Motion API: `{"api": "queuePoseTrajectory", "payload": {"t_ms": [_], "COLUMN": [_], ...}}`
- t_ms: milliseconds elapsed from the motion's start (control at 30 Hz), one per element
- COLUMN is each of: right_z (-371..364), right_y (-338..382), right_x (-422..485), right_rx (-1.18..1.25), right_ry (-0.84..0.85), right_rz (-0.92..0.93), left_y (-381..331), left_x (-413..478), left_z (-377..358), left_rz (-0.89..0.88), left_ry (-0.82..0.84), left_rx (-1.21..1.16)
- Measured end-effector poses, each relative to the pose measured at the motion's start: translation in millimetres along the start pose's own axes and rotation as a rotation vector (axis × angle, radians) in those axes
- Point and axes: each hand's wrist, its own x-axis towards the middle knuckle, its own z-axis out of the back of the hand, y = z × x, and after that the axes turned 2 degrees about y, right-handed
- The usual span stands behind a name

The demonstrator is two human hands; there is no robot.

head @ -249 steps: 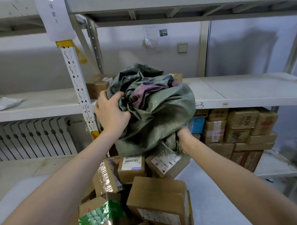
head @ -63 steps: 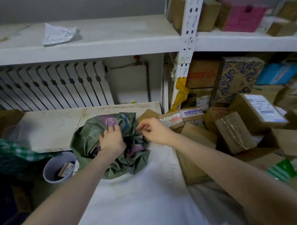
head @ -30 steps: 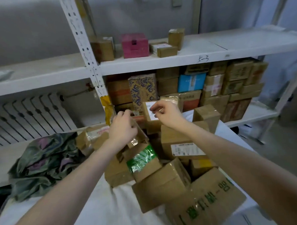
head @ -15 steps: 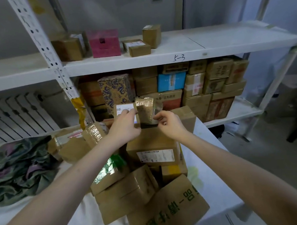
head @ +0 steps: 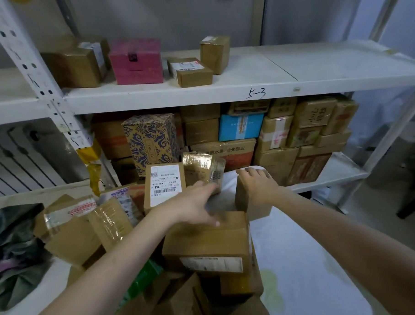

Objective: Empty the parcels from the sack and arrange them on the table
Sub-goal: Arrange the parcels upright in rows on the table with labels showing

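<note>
The emptied green sack (head: 13, 249) lies crumpled at the table's left end. A heap of brown parcels (head: 205, 243) covers the middle of the white table (head: 301, 260). A parcel with a white label (head: 164, 183) stands upright at the back. Beside it stands a small tape-wrapped parcel (head: 203, 169). My left hand (head: 194, 205) reaches to that parcel's base with straight fingers touching it. My right hand (head: 257, 186) grips a small brown box (head: 249, 203) from above, at the table's far right corner.
A white metal rack stands right behind the table. Its upper shelf (head: 269, 71) carries a pink box (head: 135, 61) and a few small cartons. The lower shelf is packed with stacked boxes, one of them blue (head: 239, 127). A radiator (head: 12, 166) is at the left.
Both hands held the tape-wrapped parcel half a second ago. Now it stands at the back, my left hand has loosened to a touch, and my right hand has moved onto the small brown box.
</note>
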Motion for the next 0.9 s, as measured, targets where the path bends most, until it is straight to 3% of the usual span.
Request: {"api": "queuePoseTrajectory", "payload": {"t_ms": [200,467,600,900], "right_z": [4,-12,-8,12], "right_y": [-27,-55,-81,-95], "right_x": [41,77,83,66], "right_rx": [-0.296,-0.199,-0.091,-0.136], "right_ry": [0.190,0.136,0.211,0.754], "right_rz": [-0.031,0.209,0.248,0.239], "left_y": [1,-13,-35,-49], "left_x": [13,23,30,36], "left_z": [1,-16,-27,11], "left_rz": [0.026,0.237,0.265,0.371], "left_ry": [0.222,0.354,0.300,0.091], "left_rx": [0.077,0.231,0.247,-0.196]}}
